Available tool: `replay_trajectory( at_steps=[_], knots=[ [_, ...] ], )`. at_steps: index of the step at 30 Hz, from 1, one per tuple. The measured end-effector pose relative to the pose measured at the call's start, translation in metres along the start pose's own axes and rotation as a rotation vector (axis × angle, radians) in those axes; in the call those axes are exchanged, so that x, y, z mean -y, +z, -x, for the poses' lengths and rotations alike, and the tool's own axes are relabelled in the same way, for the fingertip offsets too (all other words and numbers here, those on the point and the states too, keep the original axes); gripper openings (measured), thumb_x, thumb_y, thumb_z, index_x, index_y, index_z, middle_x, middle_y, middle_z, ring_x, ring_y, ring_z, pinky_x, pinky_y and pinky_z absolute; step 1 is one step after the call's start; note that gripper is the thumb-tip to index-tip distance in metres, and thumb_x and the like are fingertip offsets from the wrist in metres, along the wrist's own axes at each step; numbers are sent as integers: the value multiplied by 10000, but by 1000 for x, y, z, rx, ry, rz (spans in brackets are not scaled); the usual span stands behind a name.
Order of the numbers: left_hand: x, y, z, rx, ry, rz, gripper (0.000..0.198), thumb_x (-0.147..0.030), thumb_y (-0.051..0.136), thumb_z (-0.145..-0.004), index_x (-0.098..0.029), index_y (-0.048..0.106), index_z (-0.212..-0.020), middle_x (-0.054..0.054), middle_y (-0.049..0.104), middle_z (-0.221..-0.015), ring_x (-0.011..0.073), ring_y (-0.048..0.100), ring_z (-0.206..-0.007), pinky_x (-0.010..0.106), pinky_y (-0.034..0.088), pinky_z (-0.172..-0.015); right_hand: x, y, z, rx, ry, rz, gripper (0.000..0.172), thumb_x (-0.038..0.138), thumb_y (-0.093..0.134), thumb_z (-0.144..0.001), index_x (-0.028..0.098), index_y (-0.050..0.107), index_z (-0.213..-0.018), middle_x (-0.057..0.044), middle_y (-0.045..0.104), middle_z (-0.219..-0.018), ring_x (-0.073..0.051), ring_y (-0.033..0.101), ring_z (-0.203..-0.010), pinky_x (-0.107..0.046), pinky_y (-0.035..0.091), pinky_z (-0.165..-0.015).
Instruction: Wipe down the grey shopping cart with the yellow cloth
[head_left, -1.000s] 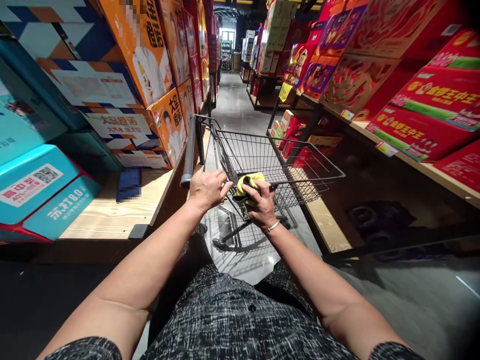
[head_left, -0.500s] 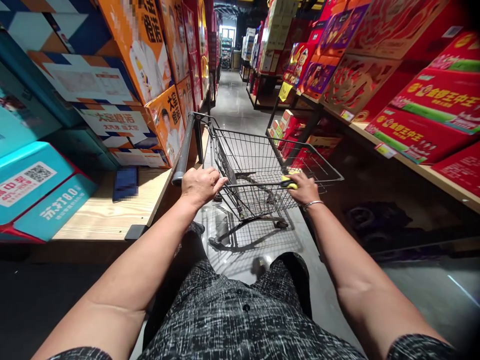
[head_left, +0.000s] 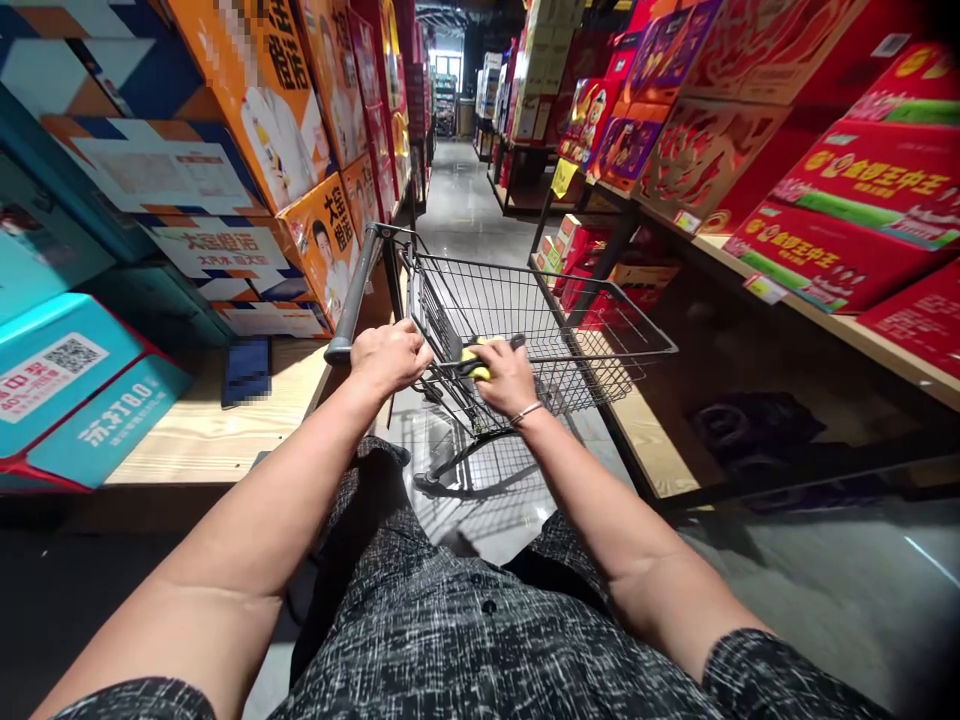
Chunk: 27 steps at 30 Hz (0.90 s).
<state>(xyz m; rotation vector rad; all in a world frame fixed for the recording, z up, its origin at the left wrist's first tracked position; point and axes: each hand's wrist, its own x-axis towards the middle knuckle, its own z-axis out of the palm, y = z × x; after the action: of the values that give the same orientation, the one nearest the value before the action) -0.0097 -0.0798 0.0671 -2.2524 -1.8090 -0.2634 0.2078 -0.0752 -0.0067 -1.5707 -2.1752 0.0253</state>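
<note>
Between two stocked shelf rows, leaning over a cart (head_left: 502,310) turned side-on in the aisle (head_left: 461,205). Gripping its near rim (head_left: 592,357) with the left hand (head_left: 390,355), just beside the lower end of the grey handle (head_left: 354,290). Pressing the left fingers together, curled over the metal. Holding a yellow and black cloth (head_left: 469,356) in the right hand (head_left: 506,372), against the same rim, near the left hand but apart from it. Bending the right fingers round the cloth, close together, and so covering much of it. Cannot make out the fingertips on the underside of either hand. Wearing a thin bracelet (head_left: 527,412) on the right wrist and a speckled black shirt (head_left: 450,650).

On the left, can see a pale wood shelf (head_left: 180,450) bearing a dark device (head_left: 245,372), blue boxes (head_left: 82,390) just beside it, and orange boxes (head_left: 319,240) stacked behind. On the right, can see red boxes (head_left: 787,250) along another shelf, above a price tag (head_left: 765,290) on its edge. Beneath, in shadow, probably looking at packs (head_left: 757,425) with some purple, too dim to name surely.
</note>
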Motion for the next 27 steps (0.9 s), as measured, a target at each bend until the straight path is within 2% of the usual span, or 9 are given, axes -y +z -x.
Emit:
replay_trajectory(
  at_steps=[3, 5, 9, 13, 16, 18, 22, 25, 27],
  knots=[
    [0, 0, -1, 21, 27, -53, 357, -350, 435, -969, -218, 766, -948, 74, 752, -1105, 276, 711, -929, 393, 368, -685, 23, 32, 7, -48, -177, -7, 578, 245, 624, -885, 367, 601, -1449, -62, 510, -1487, -325, 416, -1241, -469, 378, -1025],
    [0, 3, 0, -9, 70, -94, 332, -312, 430, -974, -200, 741, -1003, 97, 751, -1075, 288, 692, -934, 414, 374, -726, 21, 60, 17, -60, -227, 26, 504, 261, 586, -941, 421, 619, -1418, -35, 512, -1473, -324, 363, -1326, -476, 356, -1071],
    [6, 11, 6, -106, 142, -107, 278, -306, 467, -981, -225, 729, -932, 102, 749, -1006, 309, 622, -1012, 459, 372, -826, -17, 115, 46, 119, -216, 111, 430, 234, 541, -975, 469, 686, -1304, -14, 556, -1430, -290, 392, -1332, -474, 372, -1081],
    [13, 18, 7, -126, 165, -47, 344, -465, 504, -993, -252, 732, -848, 90, 737, -964, 318, 567, -1031, 480, 353, -867, -65, 148, 75, 354, -96, 194, 371, 198, 554, -940, 378, 750, -1199, -72, 613, -1381, -277, 503, -1193, -487, 440, -991],
    [15, 19, 6, -120, 171, -38, 409, -507, 474, -1014, -239, 730, -839, 86, 729, -967, 306, 538, -1017, 474, 344, -867, -81, 160, 87, 396, -22, 215, 335, 155, 540, -919, 322, 786, -1072, -105, 650, -1301, -271, 541, -1089, -484, 462, -907],
    [16, 20, 5, -113, 175, -47, 428, -494, 449, -1032, -221, 722, -848, 80, 723, -975, 286, 519, -1002, 459, 337, -870, -75, 163, 88, 391, -1, 213, 382, 138, 525, -923, 329, 779, -1135, -117, 638, -1327, -282, 544, -1096, -481, 467, -906],
    [16, 23, 3, -105, 158, -30, 376, -433, 460, -1036, -206, 702, -857, 55, 709, -974, 252, 488, -988, 429, 313, -877, -30, 153, 76, 285, -47, 150, 519, 181, 493, -978, 415, 626, -1422, -85, 541, -1467, -302, 503, -1203, -477, 452, -1001],
    [16, 25, 1, -106, 142, -10, 323, -376, 483, -1016, -213, 689, -828, 42, 694, -939, 246, 476, -981, 425, 301, -876, 3, 146, 61, 128, -182, 44, 530, 221, 558, -977, 497, 596, -1428, -43, 543, -1441, -315, 429, -1314, -490, 395, -1110],
    [16, 24, 0, -103, 138, 8, 313, -358, 490, -1006, -217, 684, -805, 41, 684, -917, 247, 475, -976, 430, 296, -875, 9, 149, 56, 110, -230, 26, 545, 224, 572, -973, 527, 584, -1426, -30, 552, -1434, -316, 398, -1358, -509, 364, -1146]
  ],
)
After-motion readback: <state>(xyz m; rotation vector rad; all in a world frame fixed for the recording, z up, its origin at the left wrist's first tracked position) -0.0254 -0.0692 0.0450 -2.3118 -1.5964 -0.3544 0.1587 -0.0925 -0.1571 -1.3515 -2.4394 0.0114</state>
